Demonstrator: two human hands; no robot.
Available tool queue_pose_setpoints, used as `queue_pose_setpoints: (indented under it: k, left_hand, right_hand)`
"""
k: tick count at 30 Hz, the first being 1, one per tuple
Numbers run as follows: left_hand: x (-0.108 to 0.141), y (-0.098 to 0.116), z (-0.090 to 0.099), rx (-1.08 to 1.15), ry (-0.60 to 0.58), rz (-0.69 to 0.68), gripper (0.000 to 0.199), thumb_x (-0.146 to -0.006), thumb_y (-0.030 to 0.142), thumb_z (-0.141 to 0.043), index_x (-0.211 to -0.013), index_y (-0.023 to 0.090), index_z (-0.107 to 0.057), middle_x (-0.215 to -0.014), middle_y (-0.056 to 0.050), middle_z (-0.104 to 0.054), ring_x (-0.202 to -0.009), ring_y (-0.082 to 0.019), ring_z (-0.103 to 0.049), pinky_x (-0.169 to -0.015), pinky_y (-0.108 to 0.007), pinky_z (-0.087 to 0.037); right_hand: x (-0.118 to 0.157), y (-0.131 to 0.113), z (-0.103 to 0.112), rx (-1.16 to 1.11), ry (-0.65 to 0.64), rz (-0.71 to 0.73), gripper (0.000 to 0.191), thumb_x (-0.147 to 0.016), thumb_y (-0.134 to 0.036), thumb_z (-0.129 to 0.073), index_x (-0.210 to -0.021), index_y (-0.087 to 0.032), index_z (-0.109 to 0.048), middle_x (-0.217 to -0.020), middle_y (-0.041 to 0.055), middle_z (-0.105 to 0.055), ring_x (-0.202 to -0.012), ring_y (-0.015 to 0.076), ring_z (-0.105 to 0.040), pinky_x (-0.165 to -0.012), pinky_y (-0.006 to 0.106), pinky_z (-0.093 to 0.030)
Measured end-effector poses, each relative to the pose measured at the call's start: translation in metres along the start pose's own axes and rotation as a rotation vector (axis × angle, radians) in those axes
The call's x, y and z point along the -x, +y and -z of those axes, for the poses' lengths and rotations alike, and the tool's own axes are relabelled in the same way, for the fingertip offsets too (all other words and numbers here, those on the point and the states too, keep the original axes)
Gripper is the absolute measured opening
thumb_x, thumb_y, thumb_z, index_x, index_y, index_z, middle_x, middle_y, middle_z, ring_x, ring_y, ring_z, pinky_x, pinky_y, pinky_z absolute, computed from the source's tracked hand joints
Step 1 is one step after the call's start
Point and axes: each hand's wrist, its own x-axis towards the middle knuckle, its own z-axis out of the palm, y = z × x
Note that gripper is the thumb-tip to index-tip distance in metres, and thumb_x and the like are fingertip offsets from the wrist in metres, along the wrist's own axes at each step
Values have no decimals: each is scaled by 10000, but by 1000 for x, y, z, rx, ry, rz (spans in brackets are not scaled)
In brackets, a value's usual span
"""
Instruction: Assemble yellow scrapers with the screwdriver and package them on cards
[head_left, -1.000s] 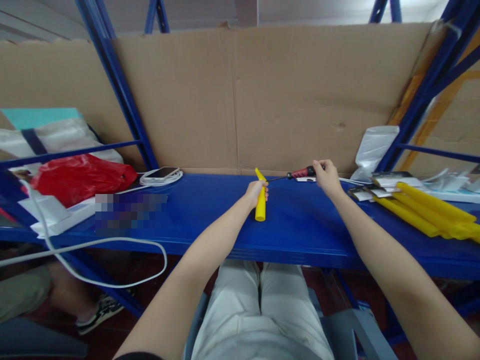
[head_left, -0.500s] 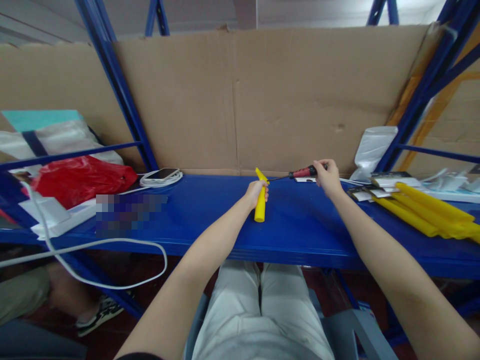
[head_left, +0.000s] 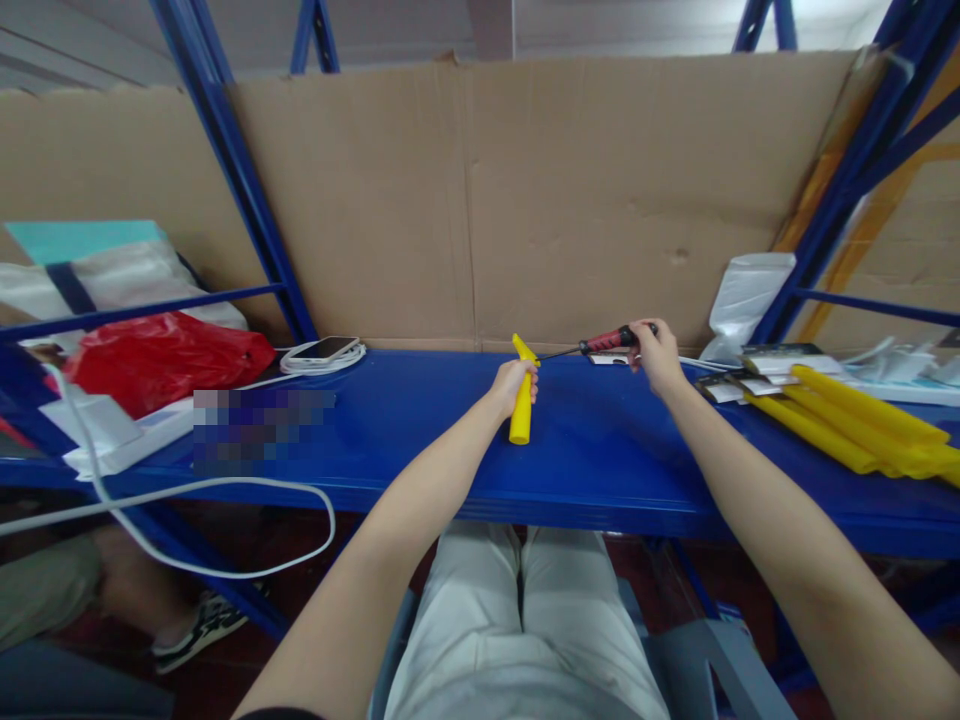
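Note:
My left hand (head_left: 514, 386) is wrapped round a yellow plastic handle (head_left: 520, 424), a tube with an angled, pointed top, held nearly upright over the blue table (head_left: 420, 420). From the right, my right hand (head_left: 655, 352) grips a screwdriver (head_left: 602, 342) with a red and black handle by its rear end. Its thin dark shaft runs leftward to the yellow handle just above my left hand. Whether the tip sits in a screw there is too small to make out.
Several yellow tubes (head_left: 862, 425) lie at the right, near a white pouch (head_left: 746, 305). A phone (head_left: 324, 348) rests on coiled white cable at the left, beside a red plastic bag (head_left: 169, 358). Cardboard (head_left: 360, 200) stands behind the table. Another person's leg shows lower left.
The screwdriver's rear end has risen slightly, and the fingers of my right hand have shifted on its handle. My left hand and the yellow handle stay almost still.

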Motion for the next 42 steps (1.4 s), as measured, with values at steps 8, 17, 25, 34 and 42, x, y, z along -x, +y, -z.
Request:
queue_pose_setpoints:
  k: [8, 17, 25, 34, 42]
  left_hand:
    - [-1, 2, 2, 2, 9, -19, 140, -646, 91, -488, -738, 188, -448, -454, 65, -422, -305, -73, -349, -342, -198, -268]
    - [-2, 3, 3, -13, 9, -29, 167, -632, 93, -471, -764, 191, -445, -440, 68, -414, -310, -81, -355, -343, -203, -267]
    - [-2, 4, 3, -7, 4, -34, 159, -637, 96, -487, -756, 194, -444, -457, 71, -415, -314, -79, -354, -357, -208, -270]
    - [-2, 5, 4, 2, 1, -48, 150, -640, 90, -501, -717, 195, -428, -453, 69, -419, -300, -76, -352, -355, -199, -263]
    - [0, 4, 2, -13, -12, -52, 153, -640, 81, -482, -720, 197, -421, -433, 72, -414, -294, -75, -350, -338, -191, -265]
  right_hand:
    - [2, 1, 1, 15, -26, -6, 340, -736, -513, -631, -649, -228, -467, -361, -79, -347, -306, 99, -342, -322, 240, -257]
    - [4, -1, -1, -44, -64, -44, 313, -778, -476, -575, -651, -225, -438, -375, -73, -389, -299, 89, -363, -299, 223, -274]
    - [5, -3, -1, -136, -86, -128, 272, -725, -436, -623, -744, -220, -459, -462, -61, -502, -353, 98, -457, -302, 207, -333]
    - [2, 0, 0, -144, -79, -165, 188, -721, -335, -601, -723, -205, -465, -397, -90, -400, -314, 87, -392, -298, 207, -321]
    - [1, 4, 2, -81, -44, -88, 376, -745, -548, -609, -706, -211, -448, -441, -61, -429, -330, 76, -375, -300, 211, -289]
